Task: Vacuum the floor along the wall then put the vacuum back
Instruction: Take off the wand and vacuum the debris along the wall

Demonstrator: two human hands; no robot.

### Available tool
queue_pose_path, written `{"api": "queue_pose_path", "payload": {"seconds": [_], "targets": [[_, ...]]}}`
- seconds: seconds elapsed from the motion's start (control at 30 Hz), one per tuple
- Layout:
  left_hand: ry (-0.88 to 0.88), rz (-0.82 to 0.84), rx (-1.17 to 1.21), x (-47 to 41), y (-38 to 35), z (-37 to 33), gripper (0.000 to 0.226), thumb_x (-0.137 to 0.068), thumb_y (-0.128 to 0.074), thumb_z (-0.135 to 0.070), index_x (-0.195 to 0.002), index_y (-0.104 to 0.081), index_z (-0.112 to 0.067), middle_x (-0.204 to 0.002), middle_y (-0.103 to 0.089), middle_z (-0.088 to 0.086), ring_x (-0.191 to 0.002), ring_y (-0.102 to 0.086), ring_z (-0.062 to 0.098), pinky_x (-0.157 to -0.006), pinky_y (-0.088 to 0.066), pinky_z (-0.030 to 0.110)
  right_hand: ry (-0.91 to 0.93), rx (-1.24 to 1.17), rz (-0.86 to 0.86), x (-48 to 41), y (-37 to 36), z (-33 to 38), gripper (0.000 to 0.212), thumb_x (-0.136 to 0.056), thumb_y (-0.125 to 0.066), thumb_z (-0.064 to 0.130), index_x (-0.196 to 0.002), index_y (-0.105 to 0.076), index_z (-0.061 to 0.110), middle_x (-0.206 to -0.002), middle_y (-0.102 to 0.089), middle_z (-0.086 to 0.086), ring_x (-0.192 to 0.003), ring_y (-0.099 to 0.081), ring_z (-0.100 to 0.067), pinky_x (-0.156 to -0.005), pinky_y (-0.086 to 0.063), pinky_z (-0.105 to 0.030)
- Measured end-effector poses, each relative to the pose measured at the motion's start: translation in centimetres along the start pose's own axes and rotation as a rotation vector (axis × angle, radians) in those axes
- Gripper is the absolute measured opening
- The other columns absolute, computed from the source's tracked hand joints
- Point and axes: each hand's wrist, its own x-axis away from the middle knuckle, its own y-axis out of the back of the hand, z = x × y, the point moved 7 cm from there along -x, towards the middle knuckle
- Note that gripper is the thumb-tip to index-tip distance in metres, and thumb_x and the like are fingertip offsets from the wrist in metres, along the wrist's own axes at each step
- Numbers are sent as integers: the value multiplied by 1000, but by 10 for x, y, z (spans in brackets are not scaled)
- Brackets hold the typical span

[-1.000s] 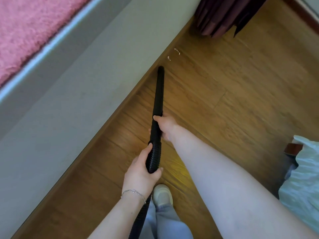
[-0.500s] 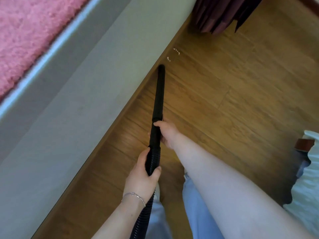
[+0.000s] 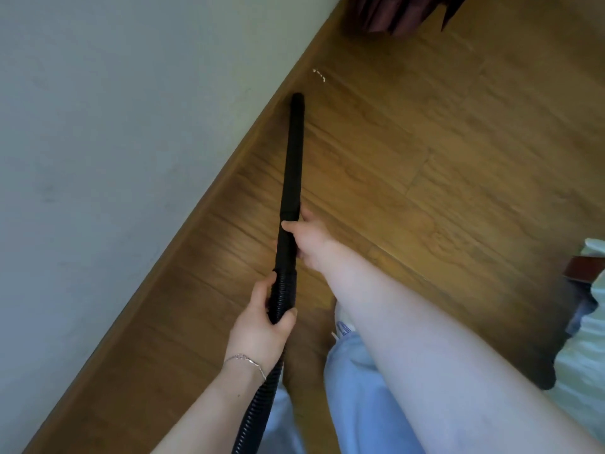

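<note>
We hold the black vacuum tube slanted down along the wall, its tip low over the wooden floor just beside the wall's foot, and a few pale crumbs lie a little farther along the wall. Our right hand has its fingers curled round the tube's near end, while our left hand, nearer us along the same wall, clamps thumb and fingers round the ribbed hose. A dark red curtain hangs near the wall's far end.
</note>
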Motion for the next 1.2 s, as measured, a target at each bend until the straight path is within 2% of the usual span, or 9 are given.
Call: {"api": "queue_pose_path", "payload": {"seconds": [0.1, 0.23, 0.43, 0.57, 0.73, 0.9, 1.1, 1.2], "targets": [[-12, 5, 14, 2, -12, -5, 55, -85, -59, -30, -130, -32, -48, -93, -63, -15, -70, -63, 12, -66, -52, 29, -19, 9, 3, -1, 10, 0, 52, -95, -50, 5, -142, -38, 24, -118, -58, -12, -110, -59, -38, -96, -49, -52], [-32, -9, 20, -1, -21, -19, 60, -86, -60, -29, -134, -30, -48, -101, -60, -16, -82, -63, 8, -73, -51, 26, -40, 20, -13, -7, 24, 6, 57, -95, -49, 6, -146, -32, 26, -126, -56, -13, -111, -58, -37, -96, -49, -52], [-61, -30, 30, -11, -32, -48, 61, -85, -61, -30, -135, -31, -47, -105, -60, -11, -84, -63, 10, -76, -52, 29, -40, 54, -28, -16, 45, 31, 53, -96, -48, 8, -145, -34, 22, -126, -56, -13, -111, -58, -36, -96, -49, -51], [-80, -40, 40, -22, -37, -70, 61, -85, -61, -30, -135, -32, -48, -100, -58, -16, -82, -64, 12, -77, -53, 30, -31, 69, -48, -23, 60, 52, 51, -96, -47, 8, -144, -36, 20, -120, -57, -14, -109, -59, -37, -94, -50, -52], [-81, -57, 55, -27, -40, -83, 62, -84, -61, -31, -135, -31, -49, -103, -59, -11, -82, -64, 17, -78, -55, 36, -45, 82, -57, -27, 67, 68, 52, -96, -46, 6, -144, -35, 20, -111, -56, -10, -108, -59, -36, -94, -50, -51], [-52, -97, 59, -24, -31, -82, 61, -85, -60, -31, -135, -30, -50, -102, -57, -15, -80, -64, 15, -76, -55, 32, -56, 128, -50, -27, 55, 69, 58, -95, -47, 8, -147, -28, 24, -128, -53, -14, -111, -58, -36, -95, -50, -50], [-36, -112, 84, -16, -32, -87, 61, -84, -62, -31, -134, -32, -49, -94, -55, -22, -77, -64, 13, -75, -55, 31, -76, 174, -30, -20, 49, 73, 57, -94, -46, 9, -147, -30, 23, -127, -54, -14, -110, -58, -35, -97, -49, -50], [-45, -85, 62, -8, -45, -92, 61, -84, -61, -32, -134, -31, -46, -97, -58, -17, -78, -63, 13, -73, -53, 30, -91, 204, -35, -10, 61, 71, 54, -94, -47, 10, -145, -34, 22, -118, -57, -12, -107, -60, -35, -96, -50, -49]]}}
